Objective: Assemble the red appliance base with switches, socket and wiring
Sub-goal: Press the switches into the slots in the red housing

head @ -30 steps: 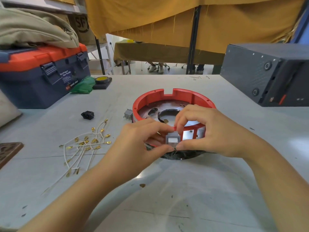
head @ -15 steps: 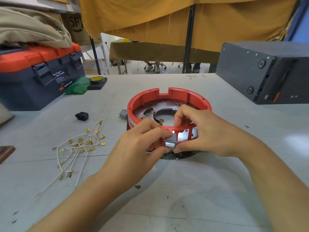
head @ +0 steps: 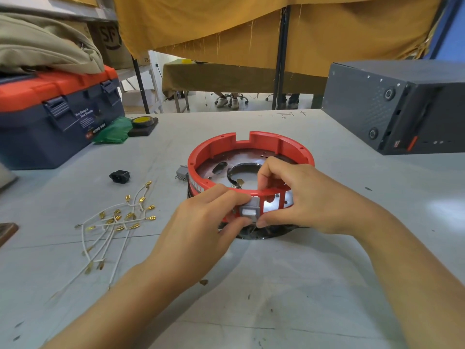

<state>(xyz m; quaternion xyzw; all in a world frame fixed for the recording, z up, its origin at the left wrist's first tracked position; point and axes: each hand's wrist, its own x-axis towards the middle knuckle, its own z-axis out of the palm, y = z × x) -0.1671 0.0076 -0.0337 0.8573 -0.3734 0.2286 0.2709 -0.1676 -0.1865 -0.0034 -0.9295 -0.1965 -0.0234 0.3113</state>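
Red appliance base [head: 251, 147]: mid-worktop [head: 276, 285], openings in near wall mostly vacant. Grey switch [head: 249, 212]: at near-wall cutout, pinched by left hand [head: 201, 230] and right hand [head: 302, 197], seating unconfirmed. Pending: second switch [head: 181, 173], black socket [head: 119, 176], white wires [head: 118, 222], all loose, left of base.

Both forearms are bare to the frame's edge, the left hand [head: 201, 222] and right hand [head: 309, 197] ungloved.

Both forearms reach in from 6 o'clock and meet near centre. The left hand [head: 201, 222] curls, thumb and forefinger pinching at its 2 o'clock. The right hand [head: 309, 197] arches over, fingers hooked down, thumb low at 9 o'clock.
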